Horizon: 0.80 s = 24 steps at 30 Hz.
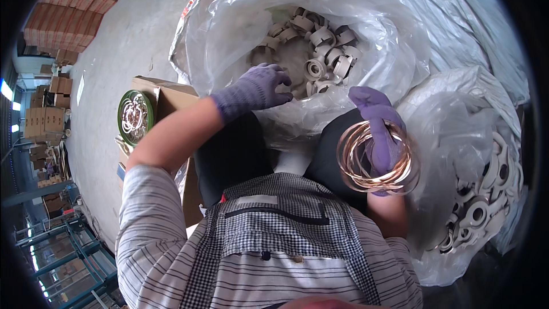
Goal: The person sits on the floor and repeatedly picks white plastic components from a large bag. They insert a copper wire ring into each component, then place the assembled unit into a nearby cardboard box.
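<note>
My left hand, in a purple knit glove, reaches over the near rim of a large clear plastic bag. Its fingers are apart and bent, with nothing seen in them. Inside the bag lie several pale grey ring-shaped plastic parts. A bundle of thin copper-coloured rings hangs around my right hand, which is also in a purple glove. The rings loop over the palm and wrist, and the fingers bend toward the bag. How tightly the fingers grip the rings is partly hidden.
A green round tray of shiny rings sits on a cardboard box at my left. At my right, another plastic bag holds grey flat ringed parts. Cartons are stacked far left, beyond the concrete floor.
</note>
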Motion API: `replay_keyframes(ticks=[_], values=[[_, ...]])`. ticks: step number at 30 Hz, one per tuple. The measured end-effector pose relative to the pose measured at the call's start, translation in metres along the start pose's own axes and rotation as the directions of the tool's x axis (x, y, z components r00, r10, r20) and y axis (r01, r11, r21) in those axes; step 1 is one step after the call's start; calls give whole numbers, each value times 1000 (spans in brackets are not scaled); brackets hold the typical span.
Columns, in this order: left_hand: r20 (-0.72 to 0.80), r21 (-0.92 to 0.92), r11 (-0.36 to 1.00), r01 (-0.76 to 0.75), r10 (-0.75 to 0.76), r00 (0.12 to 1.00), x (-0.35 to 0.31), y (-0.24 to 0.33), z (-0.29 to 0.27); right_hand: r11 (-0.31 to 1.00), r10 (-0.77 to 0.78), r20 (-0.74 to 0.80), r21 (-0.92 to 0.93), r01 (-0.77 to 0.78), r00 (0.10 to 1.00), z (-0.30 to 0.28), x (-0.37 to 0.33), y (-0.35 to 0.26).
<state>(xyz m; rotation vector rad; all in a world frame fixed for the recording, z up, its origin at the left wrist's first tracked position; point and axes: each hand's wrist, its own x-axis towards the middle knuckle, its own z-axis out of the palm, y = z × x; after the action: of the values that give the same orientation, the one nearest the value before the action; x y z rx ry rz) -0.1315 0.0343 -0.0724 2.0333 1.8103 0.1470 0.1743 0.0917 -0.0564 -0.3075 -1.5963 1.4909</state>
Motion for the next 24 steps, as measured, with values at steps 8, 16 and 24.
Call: replay_keyframes(ticks=[8, 16, 24], values=[[661, 475, 873, -112, -270, 700, 171, -156, 159, 877, 279, -76, 426, -222, 957, -4, 5, 12], [324, 335, 924, 183, -295, 899, 145, -277, 295, 731, 310, -60, 654, -197, 949, -3, 20, 20], [355, -52, 981, 185, -155, 922, 150, -116, 81, 689, 621, -132, 560, -459, 772, -19, -9, 28]])
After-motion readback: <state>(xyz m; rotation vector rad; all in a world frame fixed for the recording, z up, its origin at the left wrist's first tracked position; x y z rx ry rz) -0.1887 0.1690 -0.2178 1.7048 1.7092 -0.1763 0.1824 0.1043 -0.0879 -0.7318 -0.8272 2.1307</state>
